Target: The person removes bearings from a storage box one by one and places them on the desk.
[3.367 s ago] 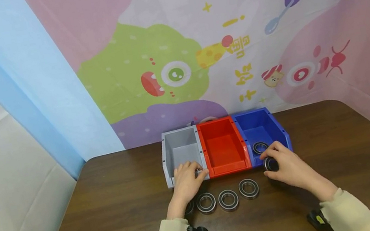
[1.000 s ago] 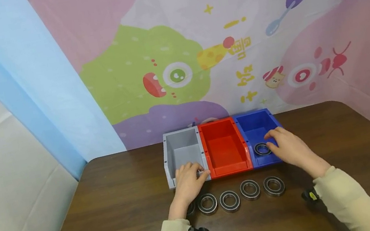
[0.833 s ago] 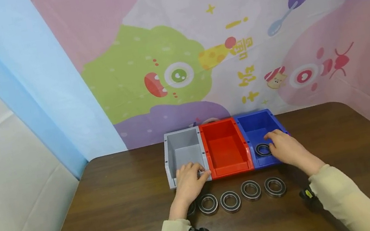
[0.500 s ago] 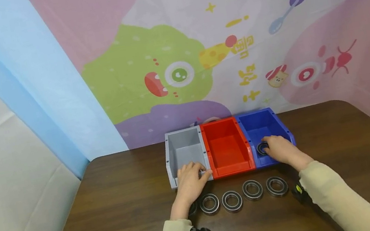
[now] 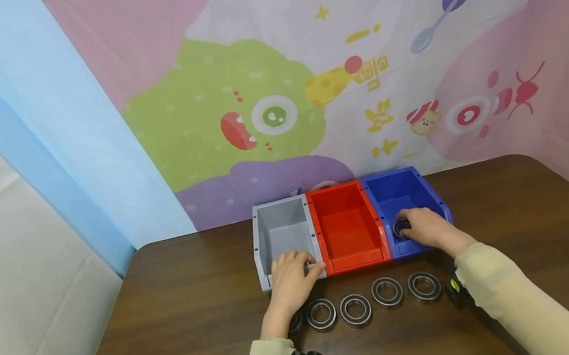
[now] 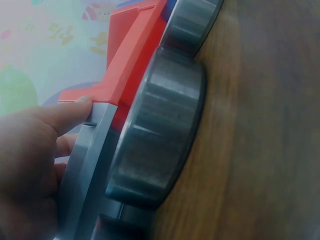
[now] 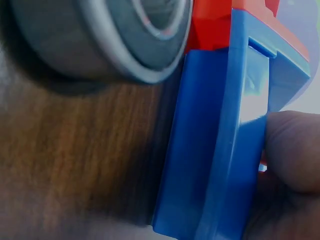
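In the head view, my right hand (image 5: 426,227) reaches into the blue bin (image 5: 440,205) and pinches a ring-shaped ball bearing (image 5: 398,228), partly covered by the fingers. The right wrist view has the right thumb (image 7: 295,150) behind the blue bin's front wall; the pinched bearing is hidden there. My left hand (image 5: 291,281) rests on the front edge of the grey bin (image 5: 258,252), fingers loosely bent over it. Its thumb (image 6: 75,112) lies at the corner beside the red bin (image 5: 353,259), as the left wrist view shows.
Several ball bearings lie in a row before the bins, including a bearing (image 5: 321,315), another bearing (image 5: 356,310) and the rightmost bearing (image 5: 424,287). The leftmost is partly under the left wrist. A printed cloth (image 5: 262,48) hangs behind the brown table (image 5: 177,348).
Earlier, the right hand set one bearing down at the row's right end. It then moved over the blue bin and took hold of the bearing inside. The left hand has stayed in place.
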`<action>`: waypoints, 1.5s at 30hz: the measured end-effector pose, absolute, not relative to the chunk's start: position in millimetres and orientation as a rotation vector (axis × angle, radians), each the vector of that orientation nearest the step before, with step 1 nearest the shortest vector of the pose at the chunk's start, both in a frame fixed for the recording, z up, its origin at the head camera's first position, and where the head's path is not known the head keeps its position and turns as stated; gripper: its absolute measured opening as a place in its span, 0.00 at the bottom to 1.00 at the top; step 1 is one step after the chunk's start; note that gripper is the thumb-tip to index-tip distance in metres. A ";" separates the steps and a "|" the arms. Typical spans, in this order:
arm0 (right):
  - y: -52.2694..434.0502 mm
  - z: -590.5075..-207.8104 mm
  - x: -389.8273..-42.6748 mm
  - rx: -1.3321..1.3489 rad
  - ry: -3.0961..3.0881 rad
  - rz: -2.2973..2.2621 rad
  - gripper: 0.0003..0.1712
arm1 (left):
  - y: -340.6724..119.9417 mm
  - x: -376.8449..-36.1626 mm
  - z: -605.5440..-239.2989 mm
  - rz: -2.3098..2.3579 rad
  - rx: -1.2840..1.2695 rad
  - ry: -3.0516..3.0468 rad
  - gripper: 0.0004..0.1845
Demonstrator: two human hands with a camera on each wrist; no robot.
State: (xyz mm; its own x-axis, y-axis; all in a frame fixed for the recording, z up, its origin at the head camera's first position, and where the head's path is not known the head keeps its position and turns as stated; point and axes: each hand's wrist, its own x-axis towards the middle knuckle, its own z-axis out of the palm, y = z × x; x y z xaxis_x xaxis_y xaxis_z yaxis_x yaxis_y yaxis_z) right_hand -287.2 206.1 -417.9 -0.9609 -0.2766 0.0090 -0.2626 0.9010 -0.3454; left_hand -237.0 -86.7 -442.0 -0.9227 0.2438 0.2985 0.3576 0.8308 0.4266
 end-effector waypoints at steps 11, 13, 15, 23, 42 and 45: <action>201.6 -411.1 -291.1 -0.410 2.989 -0.503 0.29 | -87.0 -235.9 -443.4 -0.711 -0.466 -2.767 0.12; 201.2 -411.2 -291.6 -0.405 2.987 -0.497 0.28 | -86.8 -235.9 -443.2 -0.711 -0.467 -2.769 0.12; 201.3 -411.1 -292.1 -0.407 2.985 -0.495 0.26 | -86.5 -235.8 -442.5 -0.714 -0.466 -2.770 0.12; 204.4 -413.3 -293.5 -0.414 2.977 -0.543 0.25 | -86.2 -236.5 -444.0 -0.707 -0.471 -2.769 0.12; 209.4 -410.3 -282.5 -0.538 3.200 -0.644 0.28 | -86.1 -235.6 -441.5 -0.710 -0.461 -2.776 0.12; 209.0 -406.9 -278.1 -0.546 3.208 -0.665 0.28 | -86.0 -235.3 -442.0 -0.711 -0.460 -2.780 0.12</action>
State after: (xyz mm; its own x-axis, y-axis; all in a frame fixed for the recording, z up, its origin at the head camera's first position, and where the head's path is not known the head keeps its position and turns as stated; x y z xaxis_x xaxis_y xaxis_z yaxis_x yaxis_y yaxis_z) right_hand -278.1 209.0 -406.9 -0.9304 -0.2792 0.2376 -0.3506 0.8669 -0.3544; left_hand -235.3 -86.0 -442.0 -0.9229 0.2413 0.2999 0.3556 0.8327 0.4245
